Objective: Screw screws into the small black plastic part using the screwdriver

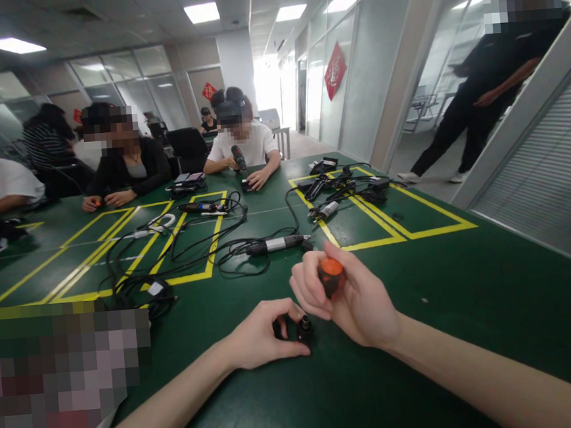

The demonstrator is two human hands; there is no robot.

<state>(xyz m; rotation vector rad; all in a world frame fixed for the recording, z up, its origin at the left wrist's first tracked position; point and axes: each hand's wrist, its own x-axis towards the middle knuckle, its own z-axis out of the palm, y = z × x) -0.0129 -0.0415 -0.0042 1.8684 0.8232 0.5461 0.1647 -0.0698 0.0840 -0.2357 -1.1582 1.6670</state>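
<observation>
My left hand rests low over the green table, thumb and fingers curled round a small black cylindrical part. A narrow, shiny collar stands up from the top of that part. To the right and slightly higher, my right hand is wrapped round a screwdriver with a black and orange handle. The orange butt end faces me, while its shaft is hidden behind my fingers. Just beyond my hands, a silver and black pen-shaped power tool lies with its cable.
Black cables sprawl across the table at left. Several tools and adapters, including a silver tool, lie among yellow tape outlines. Across the table a person holds a drill. Another person stands at right.
</observation>
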